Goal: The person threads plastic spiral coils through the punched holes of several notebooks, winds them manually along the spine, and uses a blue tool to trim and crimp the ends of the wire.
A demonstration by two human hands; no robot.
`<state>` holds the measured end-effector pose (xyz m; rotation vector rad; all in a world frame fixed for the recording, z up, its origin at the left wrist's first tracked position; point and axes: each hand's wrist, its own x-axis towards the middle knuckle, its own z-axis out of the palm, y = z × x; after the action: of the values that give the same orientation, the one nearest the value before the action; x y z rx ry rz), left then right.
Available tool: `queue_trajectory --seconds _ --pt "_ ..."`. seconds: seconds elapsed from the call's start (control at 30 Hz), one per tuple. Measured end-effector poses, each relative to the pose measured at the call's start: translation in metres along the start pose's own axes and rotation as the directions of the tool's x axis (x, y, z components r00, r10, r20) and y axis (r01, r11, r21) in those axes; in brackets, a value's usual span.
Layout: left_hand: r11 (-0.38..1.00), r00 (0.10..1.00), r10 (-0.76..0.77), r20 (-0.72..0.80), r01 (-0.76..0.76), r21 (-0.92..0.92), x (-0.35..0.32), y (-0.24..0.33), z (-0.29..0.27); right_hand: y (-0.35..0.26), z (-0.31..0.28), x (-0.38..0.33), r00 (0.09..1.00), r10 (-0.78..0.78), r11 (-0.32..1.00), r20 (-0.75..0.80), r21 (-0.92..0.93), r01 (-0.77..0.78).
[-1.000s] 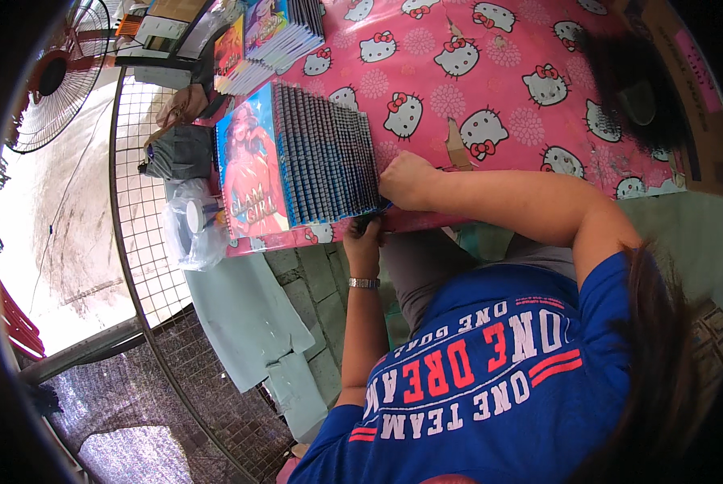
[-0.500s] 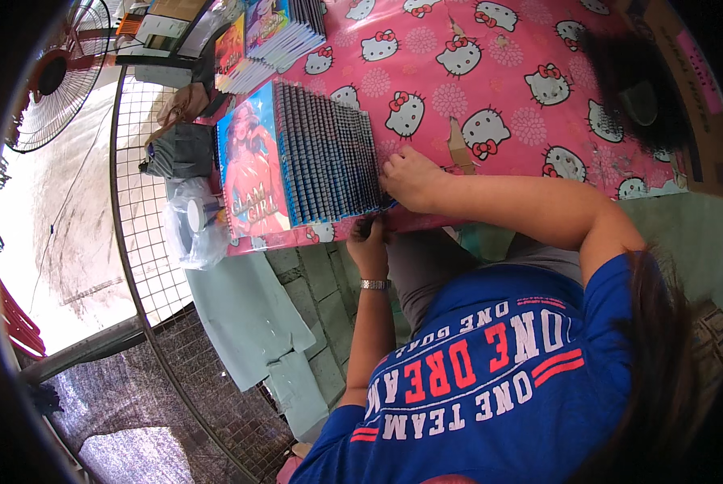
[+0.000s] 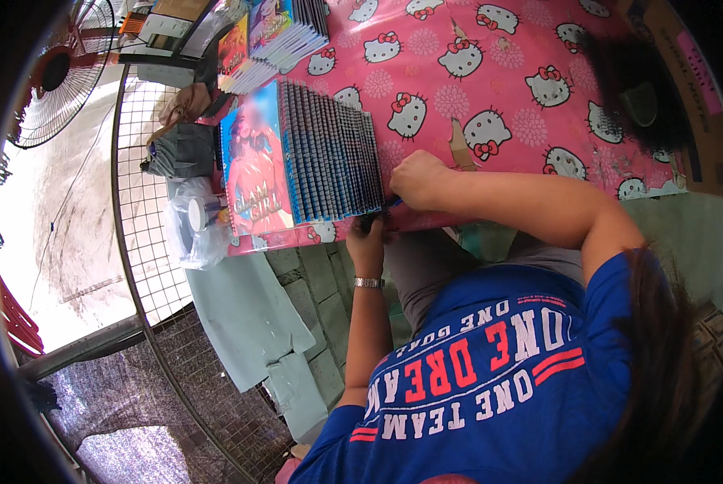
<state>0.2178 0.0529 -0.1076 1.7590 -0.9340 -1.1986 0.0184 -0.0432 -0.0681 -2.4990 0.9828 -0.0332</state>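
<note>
A tall stack of spiral notebooks (image 3: 333, 157) stands near the table's front edge, its spines fanned out to the right and a pink figure on the top cover. My left hand (image 3: 367, 239) is below the stack's near right corner, fingers closed around something small and dark that I cannot make out. Just right of the spiral spines, my right hand (image 3: 420, 179) is curled into a fist over the table. A small dark-blue bit shows beneath it, too little to name; the fingers' inner side is hidden.
A pink table cover (image 3: 491, 81) with cat faces spreads under everything. More notebooks (image 3: 285, 36) are piled at the far left. A plastic bag with a white cup (image 3: 198, 216), a grey pouch (image 3: 182, 152) and a fan (image 3: 55, 73) are at left. A cardboard box (image 3: 684, 97) borders the right.
My right hand has drawn slightly right, away from the spines, and its fingers have curled in more. My left hand stays by the corner. The view has shifted a little.
</note>
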Motion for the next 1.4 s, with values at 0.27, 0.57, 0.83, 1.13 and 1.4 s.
queue_trajectory --seconds 0.27,0.57,0.83,1.13,1.4 --pt "0.971 1.0 0.01 0.025 -0.016 0.24 0.002 0.009 0.001 0.002 0.027 0.005 0.941 -0.091 0.944 -0.325 -0.328 -0.022" --pt "0.852 0.961 0.245 -0.131 -0.149 0.502 0.008 -0.011 0.01 -0.006 0.007 0.006 0.999 -0.017 0.997 -0.048 -0.081 0.013" --pt "0.948 0.978 0.173 -0.117 -0.133 0.29 -0.001 -0.022 0.0 0.054 0.031 -0.025 0.915 -0.045 0.999 -0.402 -0.038 0.032" --pt "0.873 0.987 -0.058 -0.15 -0.023 -0.487 0.003 -0.01 0.018 0.046 0.035 -0.034 0.878 0.001 0.999 -0.479 -0.045 -0.026" --pt "0.797 0.992 -0.111 -0.059 0.054 -0.602 -0.001 -0.008 0.012 0.023 0.04 -0.045 0.854 -0.11 0.989 -0.509 0.027 0.144"
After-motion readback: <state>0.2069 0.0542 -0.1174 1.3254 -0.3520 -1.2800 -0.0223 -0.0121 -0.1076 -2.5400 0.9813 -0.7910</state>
